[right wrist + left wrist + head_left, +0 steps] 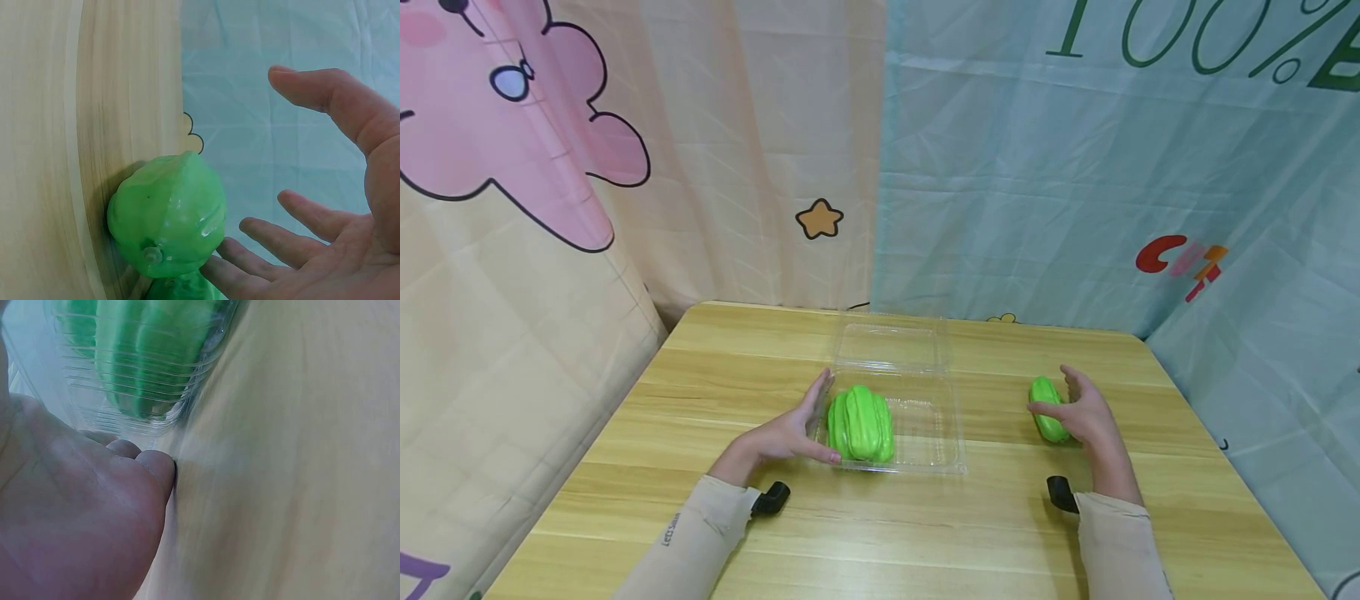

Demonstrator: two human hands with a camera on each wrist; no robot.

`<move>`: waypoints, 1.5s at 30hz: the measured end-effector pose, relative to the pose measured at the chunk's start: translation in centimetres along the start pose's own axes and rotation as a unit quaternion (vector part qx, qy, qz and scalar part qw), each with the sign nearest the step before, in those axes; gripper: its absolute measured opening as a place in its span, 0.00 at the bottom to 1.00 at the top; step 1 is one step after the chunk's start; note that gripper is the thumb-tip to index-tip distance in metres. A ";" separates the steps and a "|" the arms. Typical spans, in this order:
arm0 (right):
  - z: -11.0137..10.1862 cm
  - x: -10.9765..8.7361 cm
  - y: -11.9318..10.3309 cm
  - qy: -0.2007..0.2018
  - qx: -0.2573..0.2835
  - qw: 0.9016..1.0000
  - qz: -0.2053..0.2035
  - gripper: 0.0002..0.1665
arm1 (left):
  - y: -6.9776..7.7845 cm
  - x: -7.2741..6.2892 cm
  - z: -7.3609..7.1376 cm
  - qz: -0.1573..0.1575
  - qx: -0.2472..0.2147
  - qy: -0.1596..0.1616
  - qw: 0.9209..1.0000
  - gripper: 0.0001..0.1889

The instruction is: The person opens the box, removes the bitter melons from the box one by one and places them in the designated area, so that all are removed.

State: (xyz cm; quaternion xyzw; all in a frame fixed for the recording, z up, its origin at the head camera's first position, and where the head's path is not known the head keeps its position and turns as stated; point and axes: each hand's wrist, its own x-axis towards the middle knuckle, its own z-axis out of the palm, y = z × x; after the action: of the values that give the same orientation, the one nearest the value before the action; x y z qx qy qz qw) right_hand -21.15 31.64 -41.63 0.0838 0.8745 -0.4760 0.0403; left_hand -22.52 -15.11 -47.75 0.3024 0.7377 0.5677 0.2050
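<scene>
A clear plastic clamshell box point(928, 454) lies on the table with its lid folded back, holding several bright green, ridged, vegetable-shaped pieces point(861, 423) on its left side. My left hand point(786, 432) rests at the box's left wall, thumb near the front corner and fingers along the side. In the left wrist view its fingertips are right by the ribbed plastic. Another green ridged piece point(1047, 408) lies on the table to the right of the box. My right hand point(1086, 417) is beside it with thumb and fingers spread, holding nothing; part of a second green surface point(184, 289) shows below.
The wooden table point(880, 533) has its back edge close to printed curtains point(1015, 208) that hang behind and on both sides. A black wrist mount point(772, 499) sticks out from each sleeve, low over the tabletop.
</scene>
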 end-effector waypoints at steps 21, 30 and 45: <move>0.1 -0.5 -0.7 0.021 0.012 0.999 -0.025 0.66 | 0.1 0.0 0.0 -0.008 -0.004 -0.001 1.000 0.75; 0.2 -0.8 -1.3 0.023 0.016 0.999 -0.028 0.67 | 0.0 0.0 0.0 -0.002 -0.006 0.000 1.000 0.74; 1.0 -1.6 -3.0 0.010 0.036 0.996 -0.085 0.66 | 0.0 0.0 0.0 0.002 -0.011 -0.003 1.000 0.74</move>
State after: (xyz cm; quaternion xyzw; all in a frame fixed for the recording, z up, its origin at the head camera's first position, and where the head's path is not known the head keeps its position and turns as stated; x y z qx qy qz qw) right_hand -20.17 29.04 -39.46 0.0152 0.8613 -0.5077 -0.0119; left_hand -22.55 -15.13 -47.76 0.3034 0.7302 0.5751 0.2097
